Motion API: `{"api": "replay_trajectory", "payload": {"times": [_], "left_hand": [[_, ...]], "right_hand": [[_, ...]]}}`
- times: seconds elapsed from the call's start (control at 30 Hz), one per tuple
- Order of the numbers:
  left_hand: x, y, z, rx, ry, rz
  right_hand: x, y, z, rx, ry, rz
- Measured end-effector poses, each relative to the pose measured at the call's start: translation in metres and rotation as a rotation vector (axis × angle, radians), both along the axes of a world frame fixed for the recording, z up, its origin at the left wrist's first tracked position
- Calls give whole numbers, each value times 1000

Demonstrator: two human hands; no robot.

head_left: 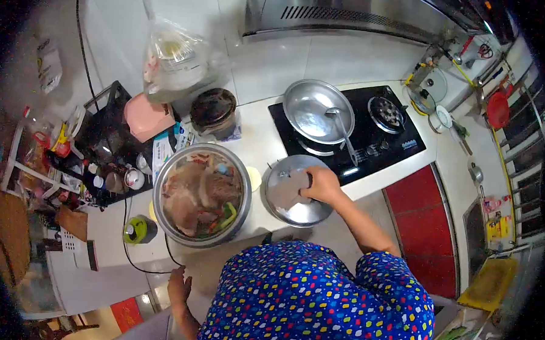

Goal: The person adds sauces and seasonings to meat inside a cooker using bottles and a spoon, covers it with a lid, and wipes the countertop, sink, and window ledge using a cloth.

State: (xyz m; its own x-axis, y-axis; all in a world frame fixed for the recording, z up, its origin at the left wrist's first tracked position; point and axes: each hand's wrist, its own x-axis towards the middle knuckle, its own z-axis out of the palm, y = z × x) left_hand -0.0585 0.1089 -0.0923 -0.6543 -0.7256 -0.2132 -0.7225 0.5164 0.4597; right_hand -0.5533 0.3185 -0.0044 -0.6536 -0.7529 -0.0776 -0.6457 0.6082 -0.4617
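Note:
My right hand [321, 186] reaches over a round, shiny metal pan [310, 215] at the counter's front edge. Its fingers are bent and pinched at a flat greyish piece [286, 190] that lies across the shiny surface; what the piece is does not show. Lower left, my left hand [180, 286] hangs in front of the counter, fingers apart, close to a black cord [149, 270]. Between the hands stands a big metal pot [245, 200] filled with large pieces of meat [189, 194] and some green vegetable [227, 215].
A black gas stove [401, 145] carries a metal bowl [308, 108] with a ladle [341, 127]. Behind the pot are a dark covered container [214, 113] and a pink box [147, 117]. A green-topped container [137, 230] stands left. A plastic bag [173, 65] hangs on the wall.

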Motion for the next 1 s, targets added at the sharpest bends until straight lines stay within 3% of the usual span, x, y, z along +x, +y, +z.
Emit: {"api": "replay_trajectory", "payload": {"times": [0.1,0.17,0.27,0.37,0.5,0.63,0.77,0.87,1.0], "left_hand": [[1,-4,-6,-104,69,-103],[-13,1,11,59,-13,1],[-12,8,13,92,64,38],[-16,14,18,112,-68,75],[-6,24,3,49,-38,55],[-21,39,25,108,-66,146],[-11,54,17,92,-44,201],[-1,65,6,96,-30,234],[-1,70,-10,110,15,232]], "right_hand": [[-5,-10,-29,-91,70,22],[-7,-17,-44,-88,139,-11],[-6,-23,-49,-105,110,-28],[-7,-27,-59,-102,109,-38],[-12,-28,-69,-98,99,-5],[-13,-23,-57,-80,69,53],[-45,13,-15,-387,334,89],[-81,49,31,-209,541,-6],[-125,80,24,8,606,110]]}}
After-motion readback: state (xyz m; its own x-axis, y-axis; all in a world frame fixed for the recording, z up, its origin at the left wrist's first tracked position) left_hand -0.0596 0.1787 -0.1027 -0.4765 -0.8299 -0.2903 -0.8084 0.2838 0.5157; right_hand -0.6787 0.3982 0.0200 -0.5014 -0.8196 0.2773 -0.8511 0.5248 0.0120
